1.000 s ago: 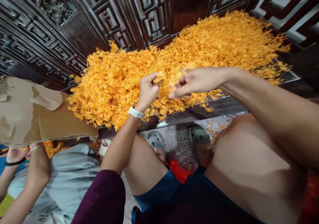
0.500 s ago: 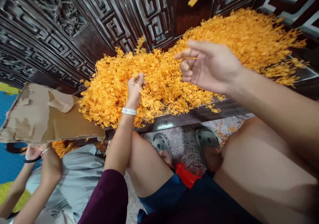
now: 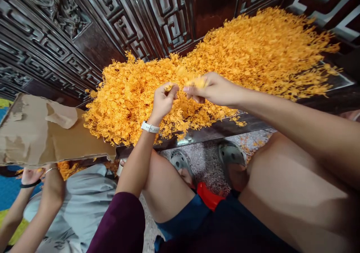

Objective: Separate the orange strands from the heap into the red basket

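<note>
A long heap of orange plastic pieces [image 3: 132, 99], each with thin branching prongs, covers a dark wooden bench. Over its front part, my left hand [image 3: 163, 102], with a white watch at the wrist, is closed in a pinch on a small orange piece [image 3: 168, 87]. Close beside it on the right, my right hand [image 3: 218, 91] has its fingers closed on another orange piece [image 3: 198, 82], blurred by motion. The two hands' fingertips nearly meet. Just how the pieces sit in the fingers is partly hidden.
Torn brown cardboard [image 3: 81, 140] stands at the heap's left end. Below it, another person's hands [image 3: 32, 175] hold orange bits. Carved dark wood [image 3: 98, 43] rises behind the heap. The bench's front edge [image 3: 202, 135] runs above my knees, and a red object [image 3: 208, 196] lies between my legs.
My right hand has come left and down from its raised, spread pose and closed on an orange piece. My left hand has shifted slightly right. The piece in the air at the top is gone.
</note>
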Motion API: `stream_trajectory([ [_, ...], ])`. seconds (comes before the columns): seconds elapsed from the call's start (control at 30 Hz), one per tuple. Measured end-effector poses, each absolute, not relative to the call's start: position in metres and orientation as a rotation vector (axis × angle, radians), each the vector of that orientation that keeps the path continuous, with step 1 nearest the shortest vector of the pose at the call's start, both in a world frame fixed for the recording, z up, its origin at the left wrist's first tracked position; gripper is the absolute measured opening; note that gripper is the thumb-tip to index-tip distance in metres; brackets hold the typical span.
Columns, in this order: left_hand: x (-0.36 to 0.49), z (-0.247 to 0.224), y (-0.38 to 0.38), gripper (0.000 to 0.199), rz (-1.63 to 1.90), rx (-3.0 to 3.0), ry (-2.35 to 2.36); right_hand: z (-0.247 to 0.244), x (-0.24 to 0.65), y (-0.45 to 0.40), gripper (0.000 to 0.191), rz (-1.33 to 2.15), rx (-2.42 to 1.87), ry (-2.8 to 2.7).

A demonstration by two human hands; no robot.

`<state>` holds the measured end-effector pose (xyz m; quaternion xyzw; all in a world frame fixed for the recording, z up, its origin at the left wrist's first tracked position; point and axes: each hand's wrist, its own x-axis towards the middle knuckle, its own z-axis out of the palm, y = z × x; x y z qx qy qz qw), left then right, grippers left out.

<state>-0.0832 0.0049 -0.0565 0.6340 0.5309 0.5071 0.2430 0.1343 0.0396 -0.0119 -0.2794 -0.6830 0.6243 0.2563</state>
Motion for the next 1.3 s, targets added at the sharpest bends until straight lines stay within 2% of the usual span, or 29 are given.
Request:
stream_trajectory([
  [0.13,-0.102,-0.067,0.017,0.021,1.526,1.630,1.606,0.003,0.135,0.019,0.029,2.124,-0.571,-2.200],
  [0.23,-0.119,-0.075,0.027,0.025,1.557,1.480,1.720,0.016,0.133,-0.011,0.024,2.571,-0.099,-2.548],
  [0.27,-0.124,-0.076,0.030,0.027,1.575,1.413,1.735,0.019,0.132,-0.019,0.024,2.605,0.087,-2.658],
  [0.33,-0.131,-0.077,0.033,0.029,1.591,1.301,1.714,0.020,0.130,-0.029,0.030,2.413,0.260,-2.801],
  [0.47,-0.128,-0.075,0.028,0.037,1.594,1.277,1.628,0.005,0.131,-0.004,0.030,1.882,-0.157,-2.689],
  [0.6,-0.113,-0.075,0.019,0.037,1.509,1.453,1.499,-0.021,0.133,0.045,0.030,1.661,-0.640,-2.255],
  [0.73,-0.103,-0.075,0.016,0.032,1.380,1.665,1.371,-0.036,0.130,0.059,0.038,1.691,-0.915,-1.847],
  [0.87,-0.099,-0.077,0.019,0.030,1.338,1.659,1.428,-0.031,0.123,0.044,0.025,1.890,-0.942,-1.450],
  [0.97,-0.101,-0.081,0.024,0.025,1.431,1.564,1.605,-0.020,0.117,0.025,0.026,2.043,-0.865,-1.454],
  [1.07,-0.107,-0.086,0.030,0.023,1.466,1.561,1.687,-0.011,0.111,-0.008,0.031,2.308,-0.569,-1.853],
  [1.13,-0.114,-0.088,0.033,0.024,1.455,1.494,1.776,-0.011,0.107,-0.040,0.025,2.647,-0.016,-2.273],
  [1.17,-0.118,-0.089,0.035,0.024,1.451,1.433,1.815,-0.012,0.105,-0.057,0.021,2.800,0.402,-2.471],
  [1.2,-0.122,-0.090,0.036,0.023,1.444,1.372,1.827,-0.014,0.104,-0.071,0.021,2.840,0.784,-2.649],
  [1.23,-0.125,-0.091,0.037,0.023,1.439,1.327,1.813,-0.016,0.104,-0.083,0.027,2.798,0.964,-2.785],
  [1.3,-0.128,-0.093,0.036,0.026,1.451,1.302,1.754,-0.015,0.105,-0.091,0.032,2.735,1.028,-2.799],
])
